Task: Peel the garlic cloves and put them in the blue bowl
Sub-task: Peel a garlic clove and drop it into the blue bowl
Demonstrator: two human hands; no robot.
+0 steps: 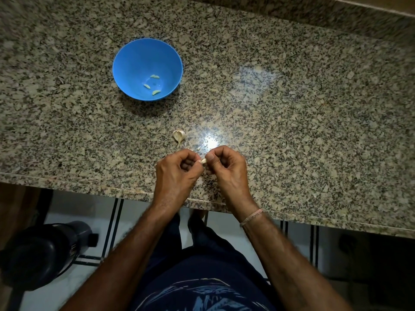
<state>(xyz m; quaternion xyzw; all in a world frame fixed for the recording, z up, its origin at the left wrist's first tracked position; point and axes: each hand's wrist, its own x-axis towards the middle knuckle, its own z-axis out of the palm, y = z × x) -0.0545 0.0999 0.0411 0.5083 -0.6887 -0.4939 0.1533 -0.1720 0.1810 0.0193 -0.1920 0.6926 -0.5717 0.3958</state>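
Head view, lower centre: left hand (177,173) and right hand (226,171) pinch one garlic clove (204,161), peeling; once bare, it needs carrying to the blue bowl (143,57).

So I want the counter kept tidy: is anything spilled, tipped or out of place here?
Only peeling litter: small skin scraps lie on the counter beside the leftover garlic piece, just beyond the left hand and right hand pinching a clove. The blue bowl stands upright, three peeled cloves inside. Nothing else stands out.
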